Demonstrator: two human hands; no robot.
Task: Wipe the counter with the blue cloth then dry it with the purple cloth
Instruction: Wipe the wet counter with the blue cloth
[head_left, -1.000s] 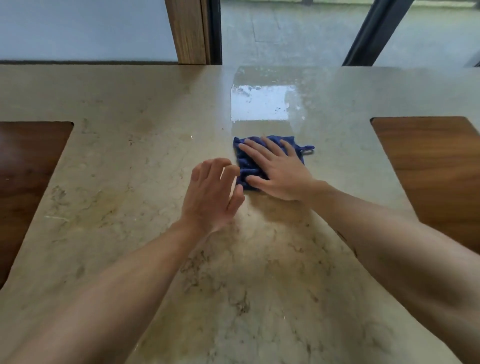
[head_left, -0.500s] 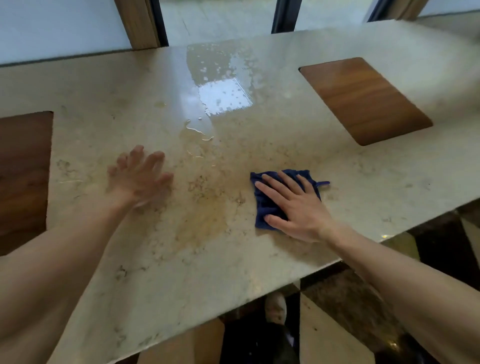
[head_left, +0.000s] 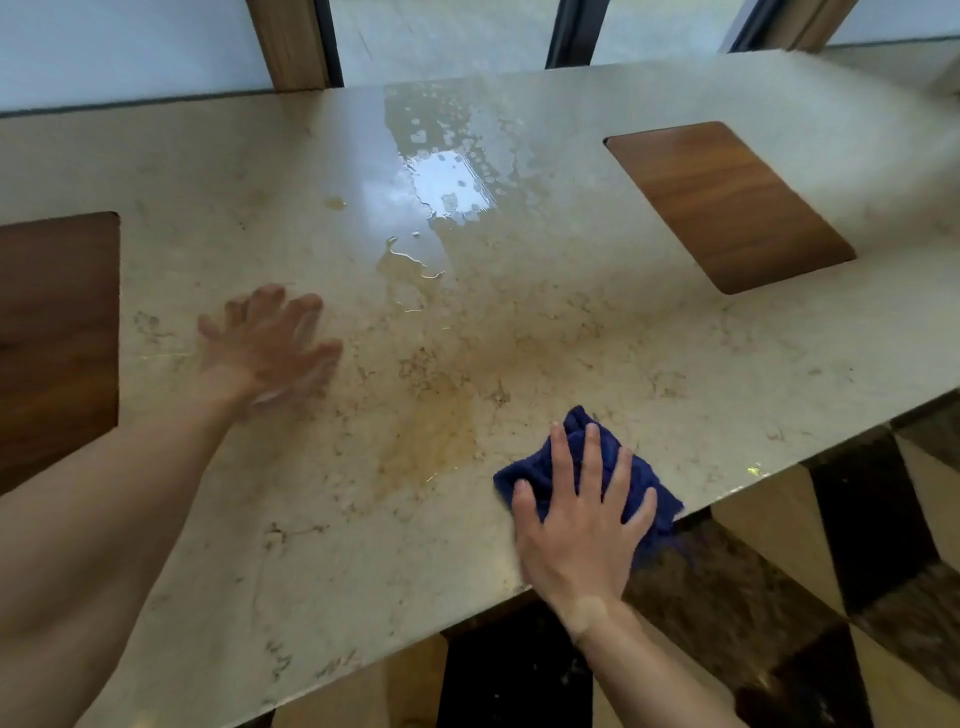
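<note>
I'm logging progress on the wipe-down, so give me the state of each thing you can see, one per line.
blue cloth: bunched, pressed flat at the counter's near edge
right hand: spread flat on the cloth
left hand: open, empty, blurred
counter: wet with puddles toward the far side

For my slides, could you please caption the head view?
Right hand presses dark blue cloth at beige marble counter's near edge.
</note>
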